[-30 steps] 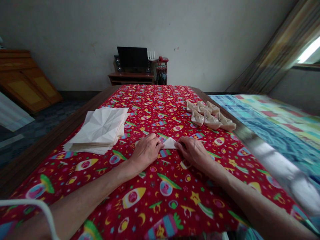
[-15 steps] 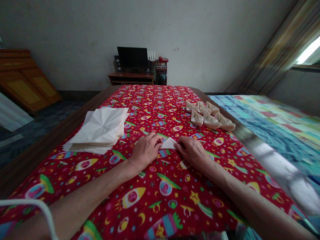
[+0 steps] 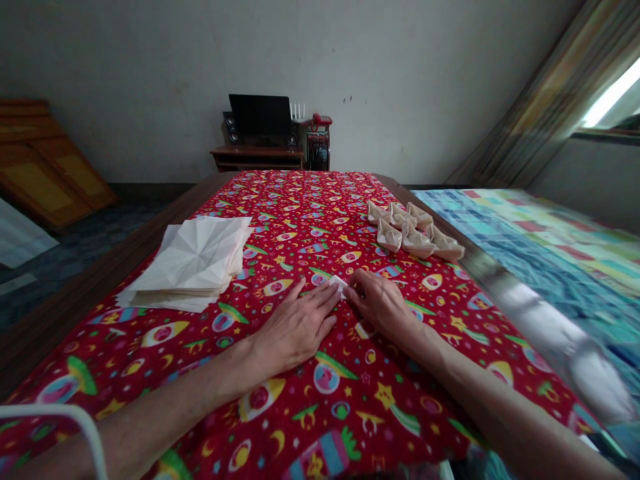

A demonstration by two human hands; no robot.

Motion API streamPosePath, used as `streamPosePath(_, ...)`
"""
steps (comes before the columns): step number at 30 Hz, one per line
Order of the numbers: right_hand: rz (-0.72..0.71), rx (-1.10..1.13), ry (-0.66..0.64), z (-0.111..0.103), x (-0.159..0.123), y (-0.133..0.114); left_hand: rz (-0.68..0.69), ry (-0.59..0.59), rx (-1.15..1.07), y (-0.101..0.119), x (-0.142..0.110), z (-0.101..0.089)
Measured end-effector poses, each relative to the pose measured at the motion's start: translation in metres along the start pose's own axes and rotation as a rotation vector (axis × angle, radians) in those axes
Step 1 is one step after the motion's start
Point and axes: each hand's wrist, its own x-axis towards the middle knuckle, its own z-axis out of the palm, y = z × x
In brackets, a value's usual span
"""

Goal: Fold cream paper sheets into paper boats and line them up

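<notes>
A small folded piece of white paper (image 3: 339, 283) lies on the red patterned cloth (image 3: 320, 220), between my two hands and partly covered by them. My left hand (image 3: 300, 323) lies flat, fingers stretched out, with the fingertips pressing on the paper's left part. At the paper's right end, my right hand (image 3: 380, 300) has its fingers bent and closed on the edge. To the left rests a stack of creased white paper sheets (image 3: 195, 257). Several folded paper boat-like shapes (image 3: 417, 240) stand in two rows at the right.
The cloth covers a long brown table (image 3: 60, 323). A bed with a patchwork cover (image 3: 525, 253) adjoins on the right. At the far wall are a monitor (image 3: 260, 115) and a red telephone (image 3: 321, 121). A white cable (image 3: 75, 412) curves at lower left.
My left hand has gone from pinching the folded paper's left end to lying flat on it, fingers extended. The right hand stays at the right end. The view has shifted slightly.
</notes>
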Motion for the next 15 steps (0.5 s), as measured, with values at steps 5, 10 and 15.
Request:
streamPosePath(5, -0.277, -0.084, 0.018, -0.006, -0.011, -0.016, 0.018, 0.022, -0.017, -0.002, 0.000, -0.002)
streamPosePath(10, -0.471, 0.008, 0.042, -0.005, -0.030, -0.021, 0.030, 0.037, -0.008, -0.005, -0.002, 0.001)
streamPosePath(15, -0.491, -0.065, 0.004, -0.007, -0.042, -0.008, 0.003, 0.055, 0.029, -0.006, -0.006, -0.001)
